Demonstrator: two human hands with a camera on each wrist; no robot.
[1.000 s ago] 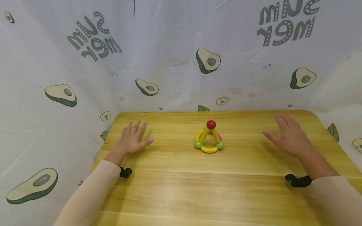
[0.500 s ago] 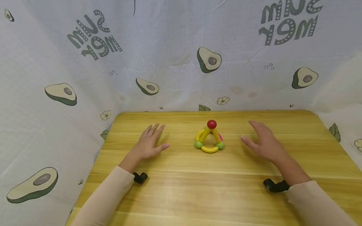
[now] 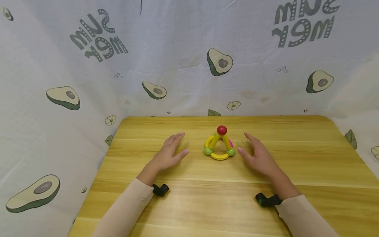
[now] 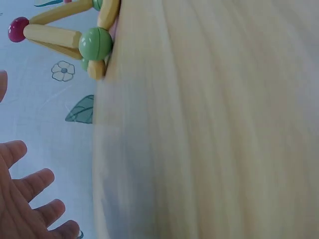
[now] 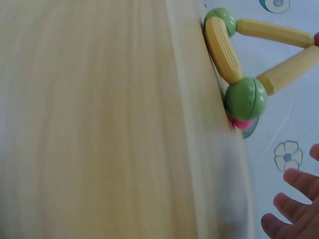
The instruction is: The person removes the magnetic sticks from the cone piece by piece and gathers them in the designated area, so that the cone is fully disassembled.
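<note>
A toy pyramid of balls and rods (image 3: 219, 157) stands on the wooden table. Its top is a red ball (image 3: 222, 130); yellow sloping rods run down to green balls (image 3: 230, 152), with curved pieces, yellow and pink, along the base. To its left my left hand (image 3: 169, 156) hovers with fingers extended, apart from the toy. On the other side my right hand (image 3: 260, 159) is nearer to it, fingers extended and thumb toward the right green ball, without visible contact. Both wrist views show spread fingers holding nothing, and part of the pyramid: green ball (image 4: 95, 44), green ball (image 5: 245, 98).
The wooden table top (image 3: 207, 204) has rounded far corners. A white cloth (image 3: 183, 46) printed with avocados and lettering hangs behind it and along the sides. Each wrist wears a black camera mount, the left mount (image 3: 161, 190) and the right mount (image 3: 267, 199).
Both hands have moved inward toward the pyramid, the left hand rightward and the right hand leftward. The pyramid has stayed in place.
</note>
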